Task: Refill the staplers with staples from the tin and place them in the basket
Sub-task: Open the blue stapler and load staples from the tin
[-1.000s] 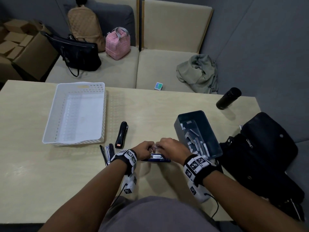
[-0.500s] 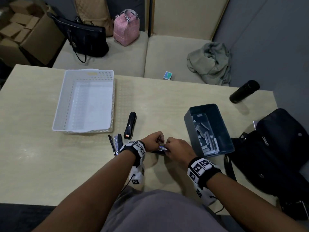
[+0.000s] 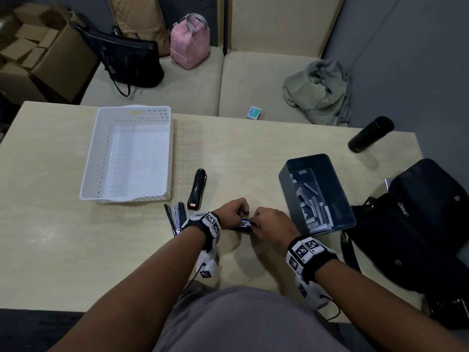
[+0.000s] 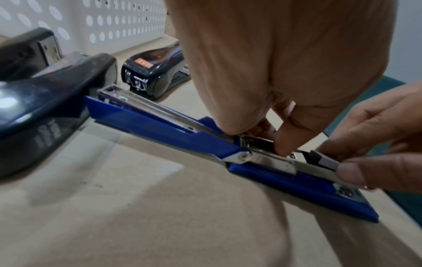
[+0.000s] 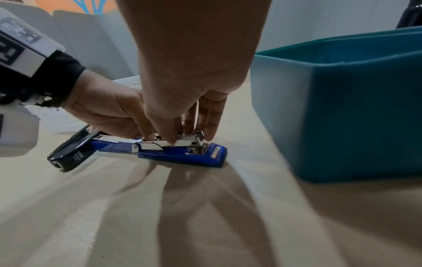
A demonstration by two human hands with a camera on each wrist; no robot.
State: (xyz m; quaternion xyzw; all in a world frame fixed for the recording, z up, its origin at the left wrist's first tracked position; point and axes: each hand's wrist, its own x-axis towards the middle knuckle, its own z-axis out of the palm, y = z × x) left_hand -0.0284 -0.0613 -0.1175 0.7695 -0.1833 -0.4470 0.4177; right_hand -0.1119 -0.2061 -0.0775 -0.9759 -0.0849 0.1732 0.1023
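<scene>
Beige table: white basket unfilled; blue stapler lies opened, pinched by left hand, staple strip pinched by right hand; two staplers wait.

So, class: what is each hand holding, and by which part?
Both hold the opened blue stapler: left hand pinches its metal magazine near the hinge; right hand pinches the staple strip there.

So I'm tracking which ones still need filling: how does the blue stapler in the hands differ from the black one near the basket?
The blue stapler lies swung open, its staple channel exposed; the black stapler is closed. Both hands work on the blue one, while the black one lies untouched. Both rest on the table, outside the basket.
</scene>
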